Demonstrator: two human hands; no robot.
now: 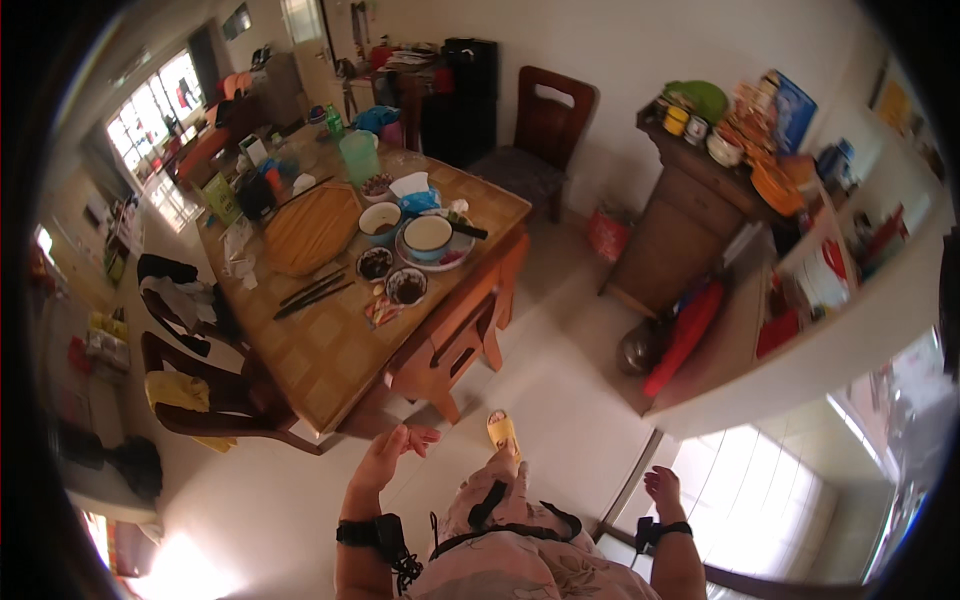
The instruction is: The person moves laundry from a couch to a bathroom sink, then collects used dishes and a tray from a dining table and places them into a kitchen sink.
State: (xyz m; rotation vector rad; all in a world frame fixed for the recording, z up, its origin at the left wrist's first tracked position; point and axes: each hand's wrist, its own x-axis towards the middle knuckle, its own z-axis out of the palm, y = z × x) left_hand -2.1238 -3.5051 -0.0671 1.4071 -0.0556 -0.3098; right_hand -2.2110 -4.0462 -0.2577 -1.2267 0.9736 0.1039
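My left hand (395, 452) hangs at the lower middle, just below the near corner of the dining table (340, 370), its loosely bent fingers apart and empty. My right hand (662, 485) is lower right, empty, fingers slightly curled and apart. On the table are a round wooden board (305, 225), several dark sticks (310, 292), small bowls of dark food (408, 287), a white-rimmed bowl (428, 235) on a plate, another bowl (380, 220), a green pitcher (358, 155) and a blue tissue pack (420, 200). My foot in a yellow slipper (500, 433) is on the tiled floor.
Wooden chairs stand at the left (170, 355) and back (540, 120). A wooden stool (450, 370) is by the table. At right are a cluttered dark cabinet (665, 210), a curved white shelf unit (820, 340), a red bag (685, 335) and a bright tiled doorway (740, 490).
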